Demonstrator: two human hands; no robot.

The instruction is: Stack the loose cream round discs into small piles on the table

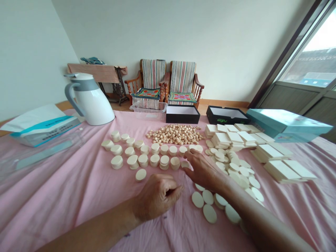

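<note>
My right hand (203,167) reaches over the table at the right end of the front row of stacks. Its thumb and fingers are around a pale round wooden disc (185,164), partly covered by the hand. My left hand (159,196) is curled into a fist just above the cloth; whatever may be inside is hidden. In front of it lies a single loose disc (141,174). Short stacks of discs (154,160) stand in rows beyond both hands. Loose discs (209,213) are scattered under and beside my right forearm.
Small wooden pieces (175,134) are heaped behind the stacks. Rectangular wooden blanks (285,170) are piled on the right. Along the back are a clear plastic box (148,109), two black boxes (183,114) and a blue box (286,124). A white jug (94,105) stands left on the pink cloth (86,196).
</note>
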